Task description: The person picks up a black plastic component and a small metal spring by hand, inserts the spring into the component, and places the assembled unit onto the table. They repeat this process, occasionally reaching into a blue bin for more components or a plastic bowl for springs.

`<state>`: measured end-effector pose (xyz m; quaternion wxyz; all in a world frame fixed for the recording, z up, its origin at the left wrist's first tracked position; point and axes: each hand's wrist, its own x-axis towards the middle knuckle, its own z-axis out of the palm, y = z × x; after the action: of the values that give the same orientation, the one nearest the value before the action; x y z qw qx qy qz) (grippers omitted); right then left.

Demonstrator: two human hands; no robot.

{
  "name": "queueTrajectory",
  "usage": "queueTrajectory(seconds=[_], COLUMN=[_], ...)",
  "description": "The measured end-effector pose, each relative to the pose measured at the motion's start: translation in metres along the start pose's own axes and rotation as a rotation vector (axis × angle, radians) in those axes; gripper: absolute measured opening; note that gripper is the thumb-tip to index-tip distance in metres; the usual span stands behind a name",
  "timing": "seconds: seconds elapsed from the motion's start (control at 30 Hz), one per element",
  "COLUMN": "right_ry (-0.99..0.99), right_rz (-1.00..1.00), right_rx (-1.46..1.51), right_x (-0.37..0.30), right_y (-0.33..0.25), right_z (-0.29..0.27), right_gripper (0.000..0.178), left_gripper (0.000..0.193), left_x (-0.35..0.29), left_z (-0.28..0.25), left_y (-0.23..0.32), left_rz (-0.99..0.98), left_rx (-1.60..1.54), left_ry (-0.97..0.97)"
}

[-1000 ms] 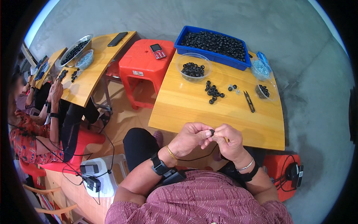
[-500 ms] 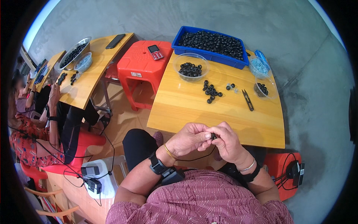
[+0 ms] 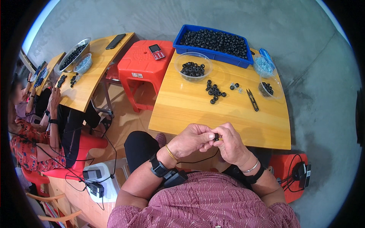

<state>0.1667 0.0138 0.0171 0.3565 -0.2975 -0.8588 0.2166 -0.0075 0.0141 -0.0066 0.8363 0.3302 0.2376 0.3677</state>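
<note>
My left hand point(image 3: 192, 141) and my right hand point(image 3: 232, 144) meet over my lap, just off the table's near edge. Between their fingertips is a small black round bead-like piece point(image 3: 216, 136), pinched from both sides. What else the fingers may hold is too small to make out. Farther in on the table lies a loose cluster of the same black pieces point(image 3: 214, 92). To its right are a couple of black pieces with small clear bits point(image 3: 237, 89). Black thread snips point(image 3: 252, 100) rest on the table right of these.
At the wooden table's point(image 3: 182, 114) back stands a blue tray point(image 3: 213, 56) of black pieces, with a clear bowl point(image 3: 178, 68) before it. Right are tubs of light-blue bits point(image 3: 264, 65) and black pieces point(image 3: 267, 89). A red stool point(image 3: 133, 64) bears a phone point(image 3: 156, 52). Another person sits left.
My fingertips have shifted slightly around the black piece, and more of it shows now. The view has tilted a little; the table's things lie as before.
</note>
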Motion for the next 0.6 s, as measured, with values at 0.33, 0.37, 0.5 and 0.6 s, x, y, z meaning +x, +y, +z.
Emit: queueTrajectory(seconds=[0.33,0.37,0.5,0.6], right_ry=[-0.029,-0.033,-0.055,-0.081], right_rz=[-0.016,-0.019,-0.026,-0.013], right_rx=[-0.014,0.012,0.039,0.045], right_x=[-0.003,-0.003,-0.003,-0.003], right_y=[0.000,0.000,0.001,0.001], right_z=[0.002,0.002,0.001,0.000], right_gripper=[0.028,0.028,0.027,0.027], left_gripper=[0.024,0.025,0.027,0.029], left_x=[-0.003,-0.003,-0.005,-0.006], left_z=[0.003,0.005,0.009,0.007], left_y=[-0.006,-0.007,-0.008,-0.008], left_rz=[-0.127,-0.105,-0.059,-0.065], left_rx=[-0.032,-0.034,0.030,-0.004], left_ry=[-0.147,-0.178,-0.145,-0.232])
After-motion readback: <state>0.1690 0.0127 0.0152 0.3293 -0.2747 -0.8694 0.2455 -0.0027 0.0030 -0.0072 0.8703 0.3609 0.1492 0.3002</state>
